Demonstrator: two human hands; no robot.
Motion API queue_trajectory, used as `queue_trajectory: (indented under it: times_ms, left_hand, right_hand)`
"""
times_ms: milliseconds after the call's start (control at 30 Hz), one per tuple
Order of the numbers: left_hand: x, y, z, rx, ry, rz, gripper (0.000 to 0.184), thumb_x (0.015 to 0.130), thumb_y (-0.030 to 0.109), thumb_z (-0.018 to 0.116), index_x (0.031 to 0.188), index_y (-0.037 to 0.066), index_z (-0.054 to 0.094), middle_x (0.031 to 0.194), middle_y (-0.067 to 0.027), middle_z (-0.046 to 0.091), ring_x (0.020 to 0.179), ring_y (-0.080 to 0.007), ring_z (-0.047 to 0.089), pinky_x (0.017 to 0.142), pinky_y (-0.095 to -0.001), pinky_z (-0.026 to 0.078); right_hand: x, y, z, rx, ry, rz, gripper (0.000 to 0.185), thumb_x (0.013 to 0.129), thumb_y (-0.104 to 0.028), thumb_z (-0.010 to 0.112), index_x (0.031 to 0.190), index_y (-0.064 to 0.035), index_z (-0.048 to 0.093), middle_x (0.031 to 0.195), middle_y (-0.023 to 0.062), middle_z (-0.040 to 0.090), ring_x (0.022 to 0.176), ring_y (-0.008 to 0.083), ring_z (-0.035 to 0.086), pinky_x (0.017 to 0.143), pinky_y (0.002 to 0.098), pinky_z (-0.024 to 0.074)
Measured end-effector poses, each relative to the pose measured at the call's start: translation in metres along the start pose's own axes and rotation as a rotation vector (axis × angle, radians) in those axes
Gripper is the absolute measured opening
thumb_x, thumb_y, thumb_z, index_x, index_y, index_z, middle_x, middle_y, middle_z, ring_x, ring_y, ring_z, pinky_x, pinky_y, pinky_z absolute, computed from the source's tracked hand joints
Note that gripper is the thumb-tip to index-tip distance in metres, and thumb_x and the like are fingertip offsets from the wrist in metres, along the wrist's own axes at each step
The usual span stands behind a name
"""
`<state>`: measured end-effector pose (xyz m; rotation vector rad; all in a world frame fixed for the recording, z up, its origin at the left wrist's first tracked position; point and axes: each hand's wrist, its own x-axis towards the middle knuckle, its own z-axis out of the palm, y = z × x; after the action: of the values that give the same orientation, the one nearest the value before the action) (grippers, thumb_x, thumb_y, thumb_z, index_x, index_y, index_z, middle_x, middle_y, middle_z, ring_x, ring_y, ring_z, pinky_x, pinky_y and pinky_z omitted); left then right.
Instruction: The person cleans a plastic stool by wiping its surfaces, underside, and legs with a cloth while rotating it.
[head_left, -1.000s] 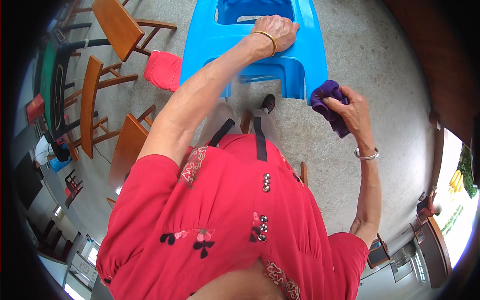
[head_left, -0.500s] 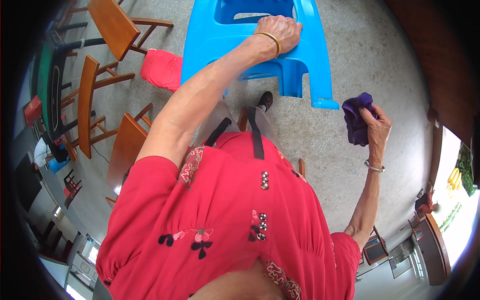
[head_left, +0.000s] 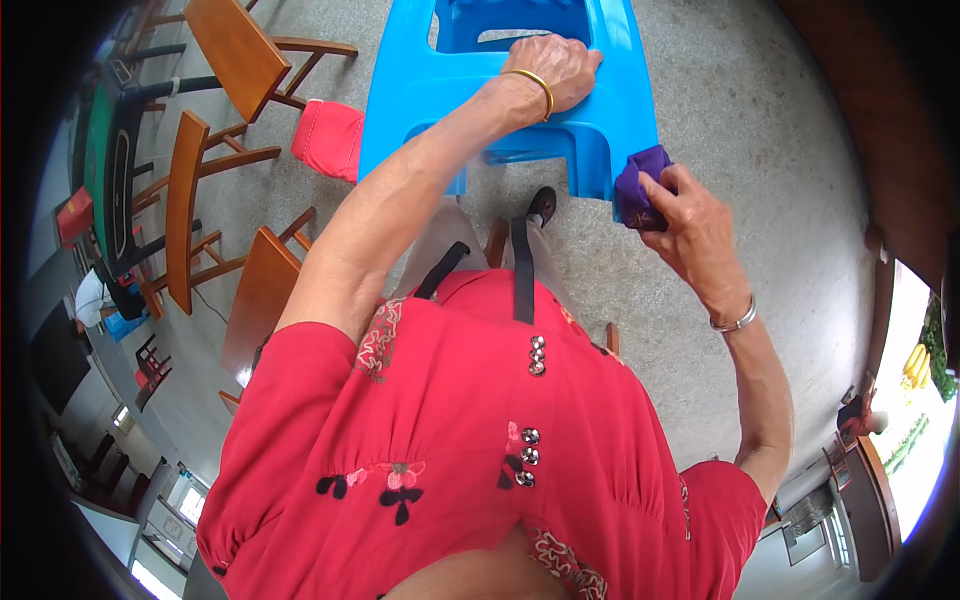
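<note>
A blue plastic stool (head_left: 430, 90) is in front of me at the top of the head view, its open frame facing up. My left hand (head_left: 556, 72), with a gold bangle at the wrist, is closed over a bar of the stool; its fingertips are hidden. On the right, my right hand (head_left: 692, 225) has its fingers wrapped round a bunched purple cloth (head_left: 640, 188). The cloth lies against the lower right leg of the stool, covering its end.
Several wooden chairs (head_left: 185, 215) stand on the left, near a green-topped table (head_left: 98, 165). Something pink (head_left: 328, 140) shows beside the stool. A person in white (head_left: 92, 300) is at the far left. My shoe (head_left: 543, 203) is on the grey floor below the stool.
My right hand has moved left with the purple cloth, from open air beside the stool to its right leg. My left hand keeps its hold on the stool.
</note>
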<state>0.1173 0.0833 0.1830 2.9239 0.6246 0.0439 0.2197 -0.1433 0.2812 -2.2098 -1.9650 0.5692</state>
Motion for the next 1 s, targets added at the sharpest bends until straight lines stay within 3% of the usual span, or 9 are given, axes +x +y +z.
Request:
queue_trajectory:
  times_ms: [100,333,433,533,600,633,733,867,1000]
  left_hand:
    - [0.002,0.007,-0.003,-0.053,-0.073,-0.071,0.023,0.096,0.02,0.043,0.097,0.007,0.062,0.083,-0.018,0.067,0.077,-0.0355,0.068,0.063,-0.0466,0.056]
    - [-0.003,0.001,-0.006,-0.014,-0.058,-0.027,0.023,0.096,0.02,0.043,0.099,0.007,0.062,0.086,-0.0169,0.067,0.079,-0.0324,0.069,0.061,-0.0447,0.057]
    - [-0.001,0.001,-0.005,0.036,-0.037,0.02,0.022,0.096,0.019,0.044,0.101,0.007,0.063,0.085,-0.0161,0.067,0.078,-0.0315,0.069,0.061,-0.0443,0.057]
    - [0.004,0.005,-0.008,0.051,-0.027,0.023,0.021,0.095,0.016,0.045,0.102,0.008,0.063,0.084,-0.0155,0.067,0.077,-0.0311,0.069,0.061,-0.0431,0.057]
    - [0.006,0.002,-0.005,0.058,0.008,0.047,0.021,0.095,0.016,0.045,0.102,0.008,0.064,0.084,-0.0155,0.067,0.077,-0.0312,0.069,0.061,-0.0426,0.057]
    - [0.003,0.001,-0.002,0.06,0.037,0.056,0.021,0.095,0.015,0.045,0.102,0.008,0.064,0.084,-0.0155,0.067,0.078,-0.0313,0.069,0.061,-0.0421,0.057]
    - [0.007,0.003,-0.001,0.085,-0.005,0.057,0.021,0.094,0.015,0.046,0.102,0.008,0.064,0.084,-0.0162,0.067,0.078,-0.0315,0.069,0.063,-0.0415,0.057]
    - [0.009,0.009,-0.006,0.068,-0.016,0.021,0.019,0.093,0.014,0.05,0.103,0.007,0.064,0.083,-0.0168,0.067,0.078,-0.0307,0.069,0.066,-0.0416,0.057]
    - [0.007,0.004,-0.001,0.108,-0.012,0.081,0.019,0.093,0.014,0.048,0.102,0.006,0.064,0.084,-0.0164,0.067,0.079,-0.0315,0.069,0.066,-0.0422,0.057]
  right_hand:
    - [-0.005,0.007,0.011,0.039,0.062,-0.032,0.059,0.056,-0.008,0.081,0.113,-0.013,0.064,0.092,0.0043,0.057,0.081,0.0228,0.059,0.067,0.0357,0.051]
    - [-0.006,0.006,0.022,0.159,0.166,-0.086,0.043,0.057,-0.005,0.077,0.098,-0.0099,0.068,0.083,0.0041,0.058,0.077,0.023,0.058,0.064,0.0348,0.0487]
    - [-0.002,0.013,0.018,0.161,0.117,-0.048,0.039,0.057,-0.005,0.076,0.095,-0.0086,0.067,0.082,0.0052,0.058,0.075,0.0242,0.058,0.064,0.034,0.0487]
    - [-0.003,0.035,0.011,0.425,0.013,0.026,0.034,0.06,-0.005,0.078,0.092,-0.0065,0.066,0.083,0.0026,0.061,0.072,0.0198,0.061,0.064,0.033,0.05]
    - [-0.014,0.048,0.008,1.003,-0.037,0.437,0.029,0.065,-0.006,0.08,0.091,-0.0046,0.066,0.081,0.0001,0.063,0.071,0.0142,0.063,0.065,0.0294,0.0514]
    - [-0.022,0.053,0.01,1.008,-0.042,0.443,0.029,0.065,-0.006,0.08,0.091,-0.0046,0.066,0.081,0.0001,0.063,0.071,0.0142,0.063,0.065,0.0294,0.0514]
    - [-0.044,0.064,0.017,1.433,0.24,0.72,0.023,0.071,-0.006,0.078,0.09,-0.0055,0.065,0.079,0.0025,0.065,0.07,0.0117,0.064,0.069,0.0264,0.0537]
    - [-0.041,0.054,0.001,1.647,0.341,0.661,0.026,0.075,-0.012,0.077,0.096,-0.0044,0.065,0.084,0.0038,0.068,0.078,0.0134,0.067,0.072,0.0273,0.0555]
    - [-0.02,0.043,-0.015,1.512,0.304,0.496,0.028,0.083,-0.02,0.07,0.105,-0.0035,0.066,0.088,0.0057,0.067,0.074,0.0133,0.066,0.068,0.0256,0.0548]
